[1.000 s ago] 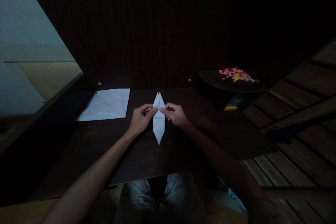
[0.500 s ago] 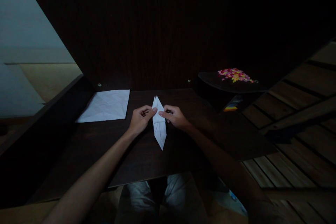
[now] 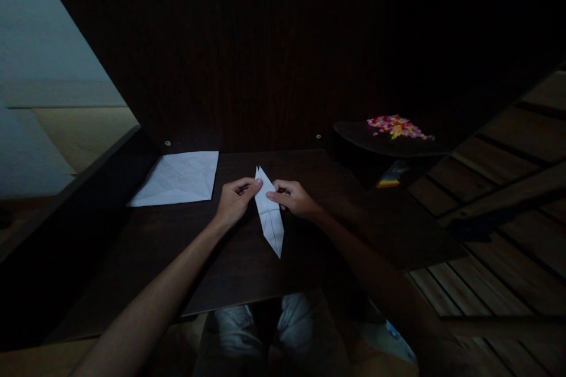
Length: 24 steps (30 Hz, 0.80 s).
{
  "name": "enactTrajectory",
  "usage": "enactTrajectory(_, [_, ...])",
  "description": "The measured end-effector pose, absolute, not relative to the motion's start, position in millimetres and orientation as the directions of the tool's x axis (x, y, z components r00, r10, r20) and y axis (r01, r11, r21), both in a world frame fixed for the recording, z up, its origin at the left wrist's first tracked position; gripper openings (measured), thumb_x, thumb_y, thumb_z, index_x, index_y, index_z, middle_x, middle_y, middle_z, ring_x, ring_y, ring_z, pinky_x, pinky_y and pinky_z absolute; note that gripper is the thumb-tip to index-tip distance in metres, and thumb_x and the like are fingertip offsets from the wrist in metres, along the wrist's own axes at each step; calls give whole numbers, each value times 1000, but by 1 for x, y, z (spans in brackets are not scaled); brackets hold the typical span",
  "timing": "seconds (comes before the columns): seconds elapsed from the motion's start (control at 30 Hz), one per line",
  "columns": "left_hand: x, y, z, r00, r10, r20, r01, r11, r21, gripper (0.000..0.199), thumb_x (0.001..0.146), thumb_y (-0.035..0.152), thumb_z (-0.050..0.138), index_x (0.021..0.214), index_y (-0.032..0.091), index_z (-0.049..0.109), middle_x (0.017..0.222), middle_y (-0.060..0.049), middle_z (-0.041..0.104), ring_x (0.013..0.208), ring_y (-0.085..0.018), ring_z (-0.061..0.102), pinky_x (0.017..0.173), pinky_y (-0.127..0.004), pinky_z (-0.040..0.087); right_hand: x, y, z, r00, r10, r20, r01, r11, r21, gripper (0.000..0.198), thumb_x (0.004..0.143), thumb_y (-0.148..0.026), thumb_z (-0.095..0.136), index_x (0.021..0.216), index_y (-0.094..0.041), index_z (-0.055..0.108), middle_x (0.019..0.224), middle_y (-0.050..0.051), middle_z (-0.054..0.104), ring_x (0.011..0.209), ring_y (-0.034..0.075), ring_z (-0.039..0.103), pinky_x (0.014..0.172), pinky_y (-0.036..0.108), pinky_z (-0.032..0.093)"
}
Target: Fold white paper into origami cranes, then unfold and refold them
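Note:
Over the dark desk (image 3: pixel 239 274) I hold a folded white paper (image 3: pixel 272 221), long and narrow, with a split tip at the far end and a single point toward me. Creases run across its middle and down its near half. My left hand (image 3: pixel 236 197) pinches the upper left edge, thumb on top. On the right edge, a bit lower, my right hand (image 3: pixel 294 197) grips it with the thumb on the face and the fingers curled behind. The fingertips under the paper are hidden.
A creased white sheet (image 3: pixel 181 177) lies at the desk's back left, beside a low side wall (image 3: pixel 79 206). On a rounded shelf (image 3: pixel 349 132) at the right sits a pile of small pink, red and yellow pieces (image 3: pixel 398 126). A tall dark panel (image 3: pixel 265 53) closes off the back.
The folded paper has tilted, its near point swinging right and toward me, its split tip shifting slightly left and closer. Both hands keep their grip and have barely moved.

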<state>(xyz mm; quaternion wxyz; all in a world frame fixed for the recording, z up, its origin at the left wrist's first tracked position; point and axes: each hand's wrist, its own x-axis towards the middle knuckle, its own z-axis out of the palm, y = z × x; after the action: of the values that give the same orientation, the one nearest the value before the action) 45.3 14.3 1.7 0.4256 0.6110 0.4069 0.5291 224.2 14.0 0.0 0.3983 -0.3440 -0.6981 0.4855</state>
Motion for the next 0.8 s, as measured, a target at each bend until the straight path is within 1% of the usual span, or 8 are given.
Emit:
enactTrajectory(0.1, [44,15,0,124,947,296,70,-306,949,31,73,47,70,74,16,72,70,-2,69,63,-15,59,60,-26,45,224,14,0,-455,864,215,121,299,-947,31,80,-42,61,66,-18,47,57,-7,41,47,7,39,44,20,26])
enactTrajectory(0.3, [43,16,-1,153,935,321,97,-337,937,32,76,47,67,77,15,73,72,-2,70,66,-15,59,62,-25,45,224,15,0,-441,862,251,149,346,-926,32,79,-42,61,65,-18,45,59,-6,39,51,7,36,47,21,25])
enactTrajectory(0.5, [42,15,1,168,935,311,93,-329,940,32,76,46,67,73,14,71,69,-2,67,62,-14,56,60,-24,43,224,14,1,-429,864,263,142,352,-925,33,79,-43,61,63,-18,45,58,-6,38,52,8,35,49,22,25])
enactTrajectory(0.6, [42,14,3,210,929,304,101,-330,939,33,78,47,64,73,15,70,67,-1,65,62,-14,55,60,-24,43,224,15,2,-434,860,269,145,361,-921,35,81,-44,58,61,-18,45,58,-6,39,54,8,36,51,23,27])
enactTrajectory(0.7, [43,12,4,244,923,299,109,-332,937,34,82,46,60,72,15,68,62,0,61,61,-14,54,61,-25,43,223,15,1,-386,866,318,145,398,-906,37,85,-44,54,60,-18,45,59,-4,42,57,10,40,54,23,30])
enactTrajectory(0.8, [43,12,5,279,914,294,123,-338,933,36,86,44,55,67,15,64,60,1,58,61,-13,53,64,-25,41,220,16,-1,-312,878,362,149,421,-895,31,86,-43,53,68,-18,51,63,-3,48,59,10,44,55,23,33])
